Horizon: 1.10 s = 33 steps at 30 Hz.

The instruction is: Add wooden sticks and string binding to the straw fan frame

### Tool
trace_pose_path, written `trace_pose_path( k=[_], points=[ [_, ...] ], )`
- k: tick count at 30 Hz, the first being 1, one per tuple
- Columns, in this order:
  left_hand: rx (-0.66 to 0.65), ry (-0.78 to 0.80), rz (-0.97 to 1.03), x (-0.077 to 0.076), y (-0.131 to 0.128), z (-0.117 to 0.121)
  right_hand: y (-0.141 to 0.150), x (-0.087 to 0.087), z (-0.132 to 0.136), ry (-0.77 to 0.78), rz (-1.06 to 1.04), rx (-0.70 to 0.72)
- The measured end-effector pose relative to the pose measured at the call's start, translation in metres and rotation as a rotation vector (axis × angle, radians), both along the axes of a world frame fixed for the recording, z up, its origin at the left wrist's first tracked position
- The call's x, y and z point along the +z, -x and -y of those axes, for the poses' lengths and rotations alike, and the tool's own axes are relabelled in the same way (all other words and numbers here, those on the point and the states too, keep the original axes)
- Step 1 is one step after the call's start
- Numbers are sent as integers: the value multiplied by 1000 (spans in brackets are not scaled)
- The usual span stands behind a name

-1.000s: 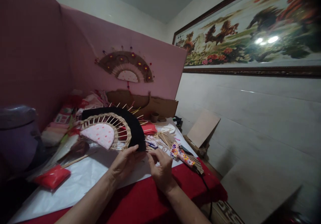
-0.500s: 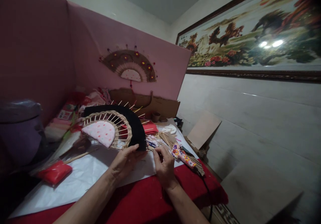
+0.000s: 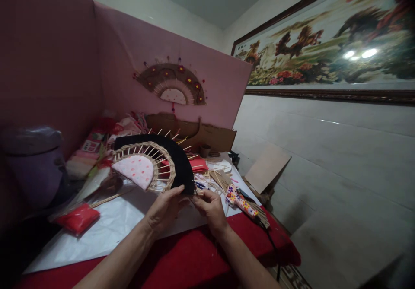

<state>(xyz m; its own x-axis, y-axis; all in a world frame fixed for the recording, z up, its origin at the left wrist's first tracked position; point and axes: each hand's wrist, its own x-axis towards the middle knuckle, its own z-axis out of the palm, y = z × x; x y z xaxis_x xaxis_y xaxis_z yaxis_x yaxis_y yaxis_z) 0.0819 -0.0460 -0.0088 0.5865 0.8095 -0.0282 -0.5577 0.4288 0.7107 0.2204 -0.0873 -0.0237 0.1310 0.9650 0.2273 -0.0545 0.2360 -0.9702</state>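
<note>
Black cloth rims the fan, which spreads forward and leftward from the left hand. That hand grips its near corner, thumb on top. Just beside, the right hand bends inward, 2 digits drawn close; what they clasp, I can't tell. Rightward lies a flowered tool.

Home-like craft corner, red-covered table, loose sticks, flowered glue gun, framed horse picture

Nothing legible — print on the pink packet is blurred.
</note>
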Motion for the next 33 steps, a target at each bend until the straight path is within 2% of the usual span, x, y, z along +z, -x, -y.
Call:
trace_pose_path(
  k=[5, 7, 10, 16, 20, 33],
  points=[
    [-50, 4, 24, 3, -3, 4, 3, 1, -2, 114, -213, 73],
    [-37, -22, 36, 3, -3, 4, 3, 1, -3, 120, -227, 86],
    [-29, -53, 29, 2, -3, 2, 0, 0, -3, 88, -135, 77],
    [26, -27, -60, -1, 0, -1, -6, -1, -1, 34, 59, -75],
    [20, -15, -49, -1, 0, -1, -9, 2, 1, -12, 159, -96],
    [31, 41, -45, -2, -1, -2, -14, -1, -1, -154, 250, -204]
  ],
)
